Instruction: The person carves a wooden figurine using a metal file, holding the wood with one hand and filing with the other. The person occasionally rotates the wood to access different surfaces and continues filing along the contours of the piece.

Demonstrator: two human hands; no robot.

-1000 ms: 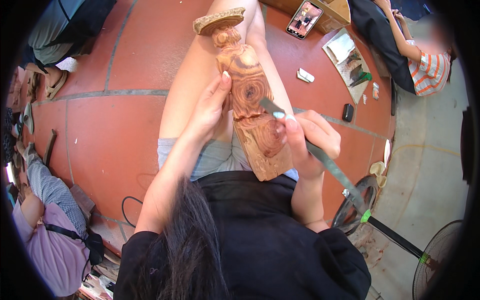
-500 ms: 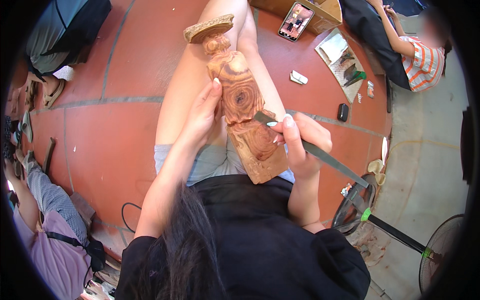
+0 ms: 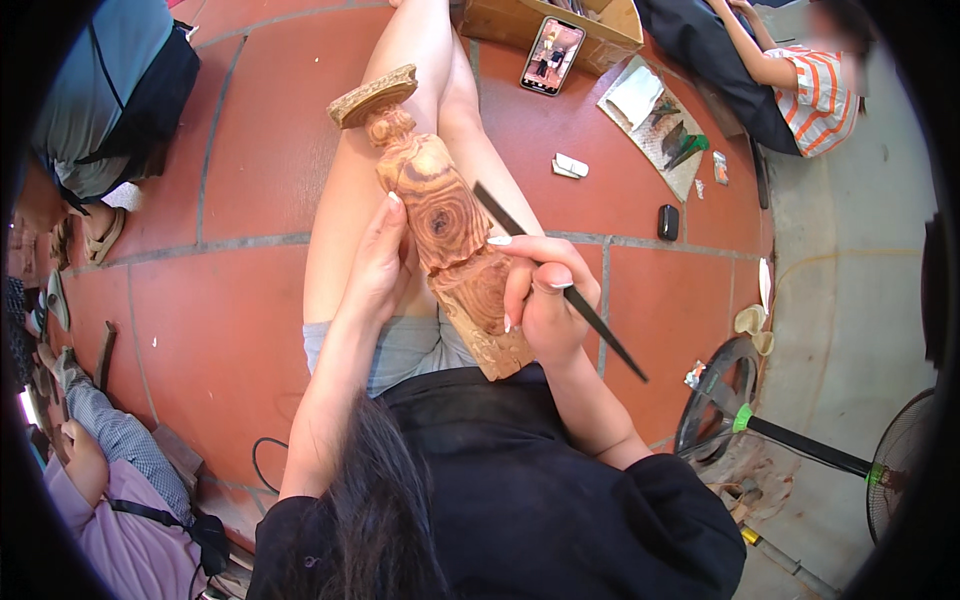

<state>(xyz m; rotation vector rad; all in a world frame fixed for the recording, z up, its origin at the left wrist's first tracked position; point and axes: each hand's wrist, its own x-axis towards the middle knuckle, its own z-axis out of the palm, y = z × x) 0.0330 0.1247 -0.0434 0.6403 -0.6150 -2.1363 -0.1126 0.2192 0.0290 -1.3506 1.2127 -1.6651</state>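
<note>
A carved wooden piece (image 3: 440, 215) with swirling brown grain lies tilted over my lap. It has a round, rough-edged disc at its far end, a narrow turned neck below that, and a blocky, paler near end. My left hand (image 3: 378, 260) grips its left side at the middle, thumb on the edge and the other fingers hidden underneath. A long flat dark metal chisel (image 3: 610, 340) is pinched in my right hand (image 3: 555, 295), its far tip by the wood's upper right edge. My right fingertips rest at or very near the wood's right side, beside the cut groove.
On the red tiled floor (image 3: 260, 180) are a phone (image 3: 552, 56) leaning on a cardboard box (image 3: 590, 35), a board (image 3: 655, 130) with tools, and a small black case (image 3: 668, 222). A fan (image 3: 810, 445) lies at the right. Other people sit to the left and far right.
My right hand has turned the chisel steeper, and its tip has gone from the groove to farther up the wood's right edge. The wood appears shifted left as the view moved.
</note>
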